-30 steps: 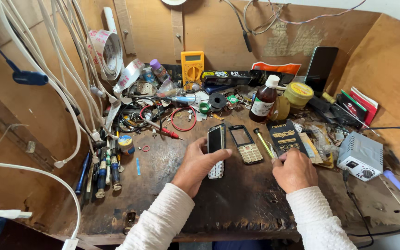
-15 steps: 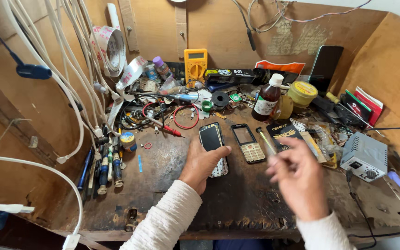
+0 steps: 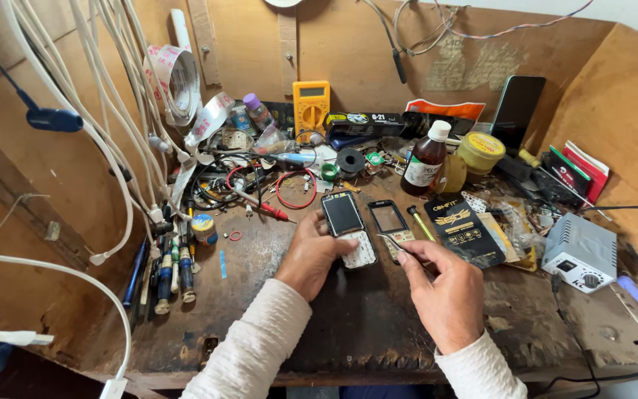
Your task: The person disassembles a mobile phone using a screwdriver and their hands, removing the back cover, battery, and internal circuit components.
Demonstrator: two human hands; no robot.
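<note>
Person seated at a cluttered wooden worktop (image 3: 378,325), both sleeves cream knit.

Left hand (image 3: 311,255) lies flat-ish on the board, fingers curled round the lower edge of a keypad phone (image 3: 348,229); thumb and forefinger pinch its side, so the hand is closed on the phone. Phone lies face up, dark screen toward 12 o'clock, white keypad toward 6.

Right hand (image 3: 441,292) is closed in a pinch on thin tweezers (image 3: 394,241) (hard to make out, slim metal), tips pointing to 10 o'clock and reaching a second phone (image 3: 390,222) just beside the first, at its 3 o'clock. That one looks like a bare frame with an open screen window.

Around them: a black packet with gold print (image 3: 463,229) at 3 o'clock of the frame; a brown bottle with white cap (image 3: 424,159) at 1 o'clock; a yellow multimeter (image 3: 311,107) at 12 against the back wall; a red-handled probe and red wire loop (image 3: 295,190) at 11. A grey power unit (image 3: 581,251) sits well off at 3 o'clock. Screwdrivers and pens (image 3: 165,270) stand along the left edge at 9; white cables (image 3: 75,111) hang above them.
</note>
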